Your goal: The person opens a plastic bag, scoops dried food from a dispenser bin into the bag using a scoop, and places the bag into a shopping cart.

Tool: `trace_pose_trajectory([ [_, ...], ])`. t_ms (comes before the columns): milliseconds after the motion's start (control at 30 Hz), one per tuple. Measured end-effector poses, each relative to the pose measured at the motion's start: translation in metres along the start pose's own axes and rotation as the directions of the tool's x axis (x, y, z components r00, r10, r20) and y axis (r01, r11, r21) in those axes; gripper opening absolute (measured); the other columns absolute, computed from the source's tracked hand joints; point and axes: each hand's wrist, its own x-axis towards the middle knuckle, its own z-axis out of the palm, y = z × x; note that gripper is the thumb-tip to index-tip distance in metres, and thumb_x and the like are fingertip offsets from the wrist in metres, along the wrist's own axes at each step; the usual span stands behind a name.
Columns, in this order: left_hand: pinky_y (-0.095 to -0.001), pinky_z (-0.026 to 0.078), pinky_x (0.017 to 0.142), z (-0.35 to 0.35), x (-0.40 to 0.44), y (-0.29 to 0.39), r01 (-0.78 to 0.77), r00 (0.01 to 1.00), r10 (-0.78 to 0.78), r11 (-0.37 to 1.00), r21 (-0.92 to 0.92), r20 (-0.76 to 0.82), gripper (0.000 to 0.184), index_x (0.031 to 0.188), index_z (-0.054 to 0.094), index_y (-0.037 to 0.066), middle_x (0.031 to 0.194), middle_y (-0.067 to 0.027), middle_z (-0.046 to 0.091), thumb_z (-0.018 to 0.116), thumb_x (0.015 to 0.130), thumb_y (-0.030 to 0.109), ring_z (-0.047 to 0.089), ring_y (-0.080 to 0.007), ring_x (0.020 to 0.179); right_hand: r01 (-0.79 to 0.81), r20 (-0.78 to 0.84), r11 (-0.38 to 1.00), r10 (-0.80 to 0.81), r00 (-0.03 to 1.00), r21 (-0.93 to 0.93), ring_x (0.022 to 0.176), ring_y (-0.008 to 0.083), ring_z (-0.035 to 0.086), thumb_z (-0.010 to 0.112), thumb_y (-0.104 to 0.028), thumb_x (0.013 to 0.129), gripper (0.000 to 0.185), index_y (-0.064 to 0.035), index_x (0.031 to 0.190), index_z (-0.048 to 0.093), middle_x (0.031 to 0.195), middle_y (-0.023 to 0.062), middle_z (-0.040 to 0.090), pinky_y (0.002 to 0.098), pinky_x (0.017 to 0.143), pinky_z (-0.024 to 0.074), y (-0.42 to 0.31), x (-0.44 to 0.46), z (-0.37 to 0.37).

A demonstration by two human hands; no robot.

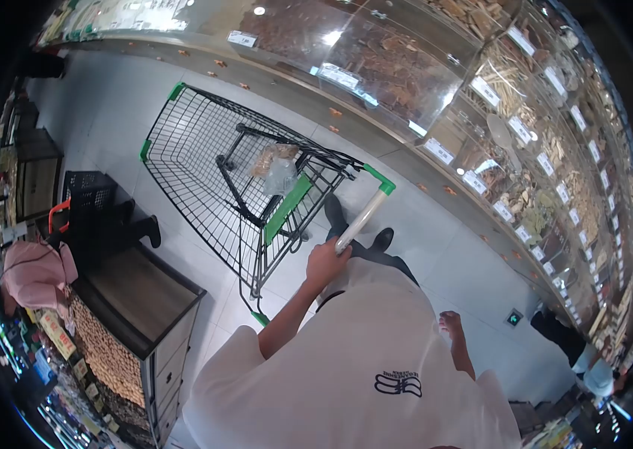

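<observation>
My left hand [326,262] is wrapped around the pale handle bar [363,221] of a shopping cart. The black wire cart [189,150] has green corner pieces and stands in front of me, angled to the left. In its seat area, near a green panel [287,210], lie a clear plastic bag [280,177] and a bag of brownish goods [262,160]. My right hand [451,323] hangs at my side, away from the cart. Its fingers are loosely bent and apart, and I see nothing in them.
Clear bins of dried goods [398,67] with price labels line the right. To the left, a person in pink [36,273] stands by a display of nuts [107,352] and a dark-topped cabinet [137,292]. Another person [559,337] is at the lower right. Pale tiles [443,247] cover the floor.
</observation>
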Motion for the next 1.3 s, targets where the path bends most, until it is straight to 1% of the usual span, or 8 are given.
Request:
trace_pose_trajectory([
  [200, -0.0524, 0.051, 0.066, 0.009, -0.014, 0.01, -0.063, 0.998, 0.063, 0.998, -0.001, -0.022, 0.036, 0.097, 0.064, 0.002, 0.075, -0.0242, 0.066, 0.063, 0.085, 0.037, 0.065, -0.0436, 0.073, 0.302, -0.086, 0.944, -0.292, 0.953, 0.137, 0.067, 0.0131, 0.064, 0.061, -0.019, 0.088, 0.016, -0.0082, 0.099, 0.064, 0.08, 0.0042, 0.067, 0.028, 0.055, 0.0493, -0.021, 0.01, 0.017],
  [367, -0.0469, 0.049, 0.063, 0.038, -0.023, -0.003, -0.18, 0.98, 0.173, 0.982, -0.057, -0.101, 0.038, 0.093, 0.065, 0.001, 0.073, -0.0212, 0.066, 0.064, 0.087, 0.038, 0.066, -0.041, 0.069, 0.634, -0.164, 0.768, -0.617, 0.77, 0.087, 0.067, 0.0155, 0.065, 0.062, -0.019, 0.087, 0.022, -0.0033, 0.101, 0.065, 0.081, 0.0062, 0.067, 0.0296, 0.057, 0.0512, -0.008, 0.028, 0.033],
  [433, -0.0425, 0.049, 0.062, 0.038, -0.036, 0.012, -0.214, 0.973, 0.207, 0.975, -0.058, -0.105, 0.042, 0.091, 0.064, -0.002, 0.071, -0.0197, 0.066, 0.064, 0.088, 0.039, 0.067, -0.0364, 0.071, 0.6, -0.234, 0.797, -0.573, 0.785, 0.062, 0.066, 0.0167, 0.066, 0.064, -0.018, 0.085, 0.024, -0.0019, 0.103, 0.064, 0.08, 0.007, 0.067, 0.0311, 0.057, 0.052, 0.0, 0.014, 0.041],
  [633, -0.039, 0.046, 0.056, 0.052, -0.047, 0.016, -0.222, 0.967, 0.226, 0.974, 0.045, -0.119, 0.043, 0.098, 0.061, -0.003, 0.065, -0.0155, 0.061, 0.06, 0.093, 0.039, 0.064, -0.0245, 0.058, 0.34, -0.054, 0.851, -0.349, 0.936, 0.4, 0.062, 0.0164, 0.064, 0.064, -0.02, 0.084, 0.022, -0.0039, 0.098, 0.065, 0.078, 0.0076, 0.066, 0.0288, 0.051, 0.0507, 0.068, 0.03, 0.085],
  [700, -0.038, 0.046, 0.054, 0.056, -0.077, 0.034, -0.275, 0.952, 0.267, 0.961, -0.034, -0.149, 0.041, 0.101, 0.061, -0.002, 0.062, -0.0137, 0.061, 0.057, 0.095, 0.039, 0.063, -0.0246, 0.055, 0.269, -0.062, 0.843, -0.272, 0.96, 0.465, 0.058, 0.0171, 0.065, 0.064, -0.019, 0.082, 0.018, -0.0041, 0.093, 0.067, 0.074, 0.0093, 0.067, 0.0293, 0.048, 0.0516, 0.114, 0.035, 0.107],
  [967, -0.0414, 0.041, 0.048, 0.085, -0.089, 0.019, -0.238, 0.954, 0.281, 0.923, 0.303, -0.106, 0.046, 0.088, 0.058, -0.003, 0.051, -0.0157, 0.053, 0.05, 0.098, 0.041, 0.057, -0.0288, 0.046, 0.08, -0.033, 0.64, -0.085, 0.996, 0.764, 0.052, 0.0173, 0.063, 0.063, -0.01, 0.082, 0.01, -0.0032, 0.088, 0.068, 0.07, 0.0105, 0.066, 0.0292, 0.042, 0.0499, 0.191, 0.002, 0.134],
  [1167, -0.0352, 0.044, 0.051, 0.096, -0.085, 0.038, -0.3, 0.954, 0.301, 0.953, 0.042, -0.014, 0.049, 0.099, 0.058, -0.006, 0.052, -0.0084, 0.054, 0.047, 0.099, 0.041, 0.058, -0.0197, 0.049, 0.096, -0.099, 0.661, -0.033, 0.995, 0.745, 0.054, 0.0182, 0.065, 0.062, -0.015, 0.084, 0.015, -0.0023, 0.089, 0.067, 0.071, 0.0102, 0.067, 0.0308, 0.047, 0.0543, 0.223, -0.005, 0.164],
  [1300, -0.0331, 0.043, 0.053, 0.091, -0.09, 0.064, -0.292, 0.956, 0.293, 0.949, 0.118, 0.01, 0.048, 0.103, 0.057, -0.005, 0.053, -0.0061, 0.052, 0.045, 0.1, 0.041, 0.056, -0.0174, 0.052, 0.047, -0.096, 0.704, 0.03, 0.995, 0.709, 0.056, 0.0185, 0.067, 0.062, -0.015, 0.084, 0.015, -0.0013, 0.087, 0.067, 0.071, 0.0093, 0.067, 0.0321, 0.047, 0.055, 0.228, -0.015, 0.147],
])
